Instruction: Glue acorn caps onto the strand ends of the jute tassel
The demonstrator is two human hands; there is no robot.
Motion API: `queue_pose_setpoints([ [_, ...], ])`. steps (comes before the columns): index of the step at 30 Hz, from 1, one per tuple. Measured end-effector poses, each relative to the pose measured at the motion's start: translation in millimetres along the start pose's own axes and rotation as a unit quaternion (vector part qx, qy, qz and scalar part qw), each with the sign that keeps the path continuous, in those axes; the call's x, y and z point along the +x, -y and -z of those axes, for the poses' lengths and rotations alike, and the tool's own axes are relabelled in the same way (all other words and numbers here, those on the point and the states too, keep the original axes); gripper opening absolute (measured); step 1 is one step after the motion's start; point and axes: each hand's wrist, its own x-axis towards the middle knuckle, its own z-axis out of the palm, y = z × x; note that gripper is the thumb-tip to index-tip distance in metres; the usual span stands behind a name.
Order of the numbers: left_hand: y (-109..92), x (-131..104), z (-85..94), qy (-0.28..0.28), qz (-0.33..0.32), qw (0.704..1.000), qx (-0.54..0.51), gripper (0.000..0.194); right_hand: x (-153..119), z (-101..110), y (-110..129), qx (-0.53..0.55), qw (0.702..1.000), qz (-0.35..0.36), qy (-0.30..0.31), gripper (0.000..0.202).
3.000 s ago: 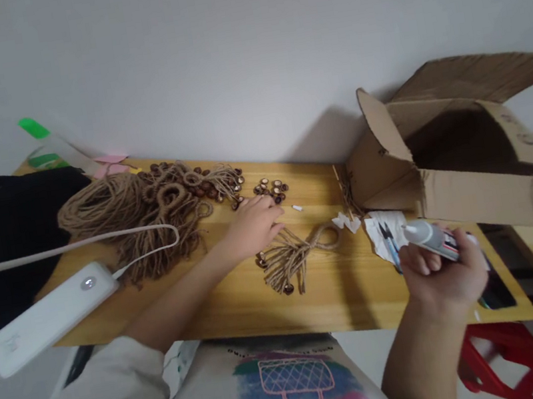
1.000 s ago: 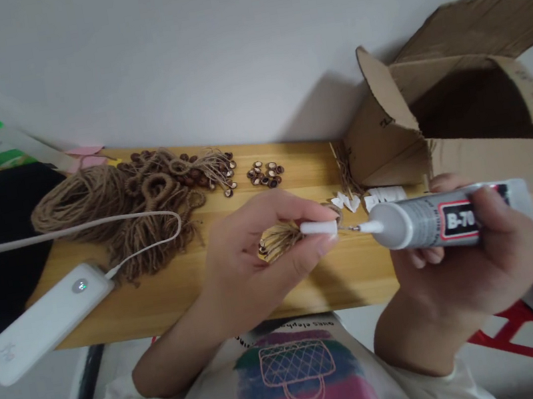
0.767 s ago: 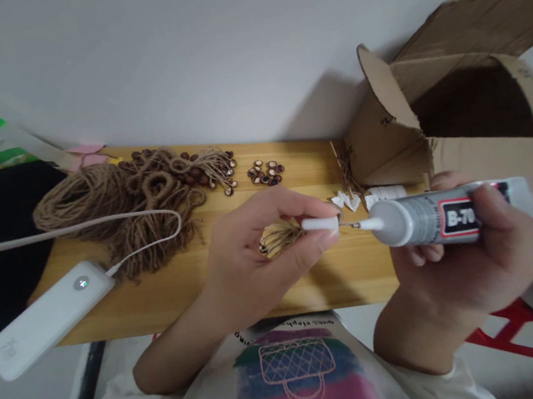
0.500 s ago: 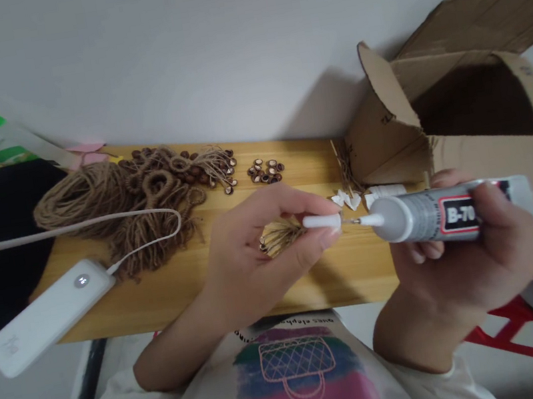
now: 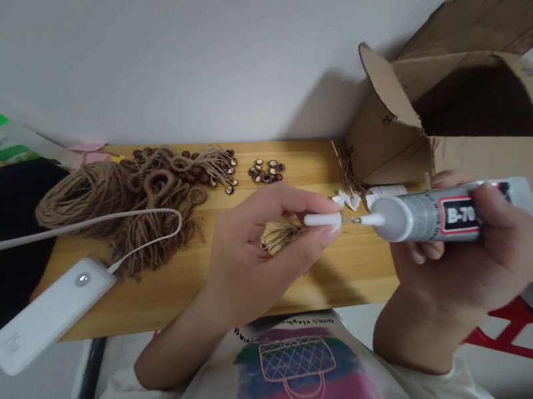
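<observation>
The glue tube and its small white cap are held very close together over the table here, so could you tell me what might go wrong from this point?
1. The left hand pinches the white cap right at the glue tube nozzle; a misaligned push could smear glue on the fingertips.
2. The right hand grips the tube body; squeezing could ooze glue.
3. Drips might land on the twine tassel or wooden table below.

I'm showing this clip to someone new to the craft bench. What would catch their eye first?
Front and centre, the right hand holds a grey glue tube level, its thin nozzle meeting a small white cap pinched in the left hand. Behind, a heap of jute twine sprawls over the left of the wooden table, and an open cardboard box lies at right.
</observation>
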Motion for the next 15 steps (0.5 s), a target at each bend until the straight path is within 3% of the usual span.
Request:
queue_pose_setpoints([
  [15, 1.4, 0.2, -2.3, -0.016, -0.041, 0.997, 0.063, 0.009, 2.1, 0.5, -1.8, 0.011, 1.000, 0.020, 0.006, 0.021],
])
